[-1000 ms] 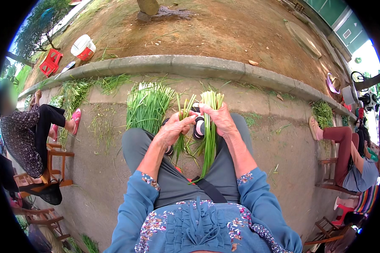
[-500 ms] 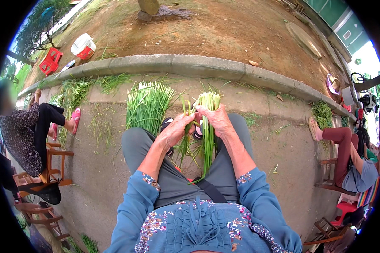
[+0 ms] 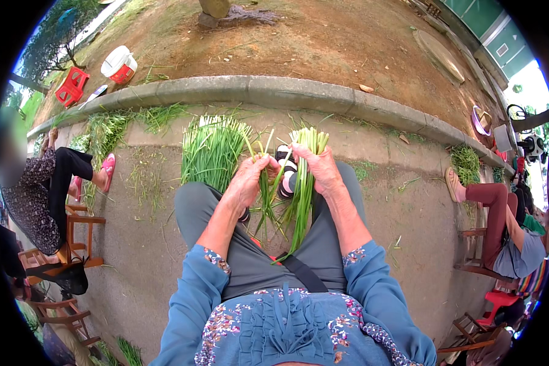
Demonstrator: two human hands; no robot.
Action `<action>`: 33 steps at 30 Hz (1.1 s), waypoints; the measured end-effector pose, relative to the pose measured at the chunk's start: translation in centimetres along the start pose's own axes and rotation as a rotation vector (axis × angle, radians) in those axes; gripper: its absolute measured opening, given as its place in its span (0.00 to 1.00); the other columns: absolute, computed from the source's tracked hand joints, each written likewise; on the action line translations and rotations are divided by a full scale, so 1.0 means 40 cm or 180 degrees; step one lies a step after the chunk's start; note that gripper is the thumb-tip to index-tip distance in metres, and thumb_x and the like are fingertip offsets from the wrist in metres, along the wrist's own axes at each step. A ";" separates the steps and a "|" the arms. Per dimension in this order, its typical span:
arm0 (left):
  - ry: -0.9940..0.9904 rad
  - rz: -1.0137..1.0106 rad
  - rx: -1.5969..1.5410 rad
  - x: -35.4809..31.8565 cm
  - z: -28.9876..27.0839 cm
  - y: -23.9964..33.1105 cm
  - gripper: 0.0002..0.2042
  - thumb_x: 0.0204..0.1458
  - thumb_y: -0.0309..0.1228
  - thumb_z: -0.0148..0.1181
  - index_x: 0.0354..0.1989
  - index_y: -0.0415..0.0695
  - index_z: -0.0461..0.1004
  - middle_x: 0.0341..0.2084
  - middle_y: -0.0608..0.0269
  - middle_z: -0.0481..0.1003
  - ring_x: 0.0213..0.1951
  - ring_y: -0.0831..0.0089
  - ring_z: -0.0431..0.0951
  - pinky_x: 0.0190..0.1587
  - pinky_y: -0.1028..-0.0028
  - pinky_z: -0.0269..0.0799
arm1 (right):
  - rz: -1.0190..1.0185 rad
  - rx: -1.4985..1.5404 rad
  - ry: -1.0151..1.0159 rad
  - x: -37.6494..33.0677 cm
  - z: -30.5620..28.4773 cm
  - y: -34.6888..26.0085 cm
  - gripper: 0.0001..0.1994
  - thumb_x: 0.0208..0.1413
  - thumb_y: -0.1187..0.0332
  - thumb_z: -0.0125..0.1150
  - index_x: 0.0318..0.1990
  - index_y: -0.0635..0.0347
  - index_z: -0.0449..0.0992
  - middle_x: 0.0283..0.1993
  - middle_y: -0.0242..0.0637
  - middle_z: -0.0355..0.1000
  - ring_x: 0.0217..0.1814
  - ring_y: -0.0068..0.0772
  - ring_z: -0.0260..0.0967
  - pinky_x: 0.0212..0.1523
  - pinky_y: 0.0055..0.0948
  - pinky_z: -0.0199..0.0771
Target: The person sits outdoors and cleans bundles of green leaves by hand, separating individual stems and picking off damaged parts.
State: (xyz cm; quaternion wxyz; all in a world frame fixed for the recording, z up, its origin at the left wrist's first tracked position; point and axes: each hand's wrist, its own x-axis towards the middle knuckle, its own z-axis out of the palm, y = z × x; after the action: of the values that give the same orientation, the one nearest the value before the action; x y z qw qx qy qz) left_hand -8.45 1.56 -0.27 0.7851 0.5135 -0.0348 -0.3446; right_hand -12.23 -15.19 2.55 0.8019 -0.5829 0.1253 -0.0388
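My right hand (image 3: 321,174) is closed round a thick bunch of garlic chives (image 3: 302,210), the pale cut ends standing up above the fingers and the green leaves hanging between my knees. Just left of it, my left hand (image 3: 246,183) pinches a few loose chive stalks (image 3: 266,204), thumb and fingertips together. A gap lies between the two hands. Beyond my left knee, a large pile of chives (image 3: 210,152) rests on the pavement, pale ends pointing away from me. My striped shoe (image 3: 284,172) shows between the hands.
A stone kerb (image 3: 226,90) crosses ahead, with bare soil beyond. At left sit a person (image 3: 33,183) on a wooden chair, a red stool (image 3: 72,86) and a white-and-red bucket (image 3: 119,64). Another seated person (image 3: 500,213) is at right, beside greens (image 3: 465,165).
My hands have drawn apart: the left has shifted left with its few stalks, the right slightly right with the bunch. The leaf ends hang more spread out.
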 end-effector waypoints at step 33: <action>-0.0489 0.0071 0.0180 -0.006 0.012 0.004 0.11 0.56 0.36 0.49 0.36 0.42 0.73 0.20 0.73 0.69 0.24 0.85 0.63 0.28 0.84 0.56 | 0.0134 0.0260 -0.0093 0.020 -0.006 0.033 0.09 0.49 0.66 0.61 0.35 0.60 0.73 0.23 0.28 0.69 0.22 0.18 0.66 0.21 0.19 0.66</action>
State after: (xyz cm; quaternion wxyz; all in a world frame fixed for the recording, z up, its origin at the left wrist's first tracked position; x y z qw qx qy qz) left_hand -8.75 1.38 0.17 0.7691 0.5071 -0.1103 -0.3731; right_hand -11.62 -15.16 1.12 0.8273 -0.5475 0.1242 -0.0185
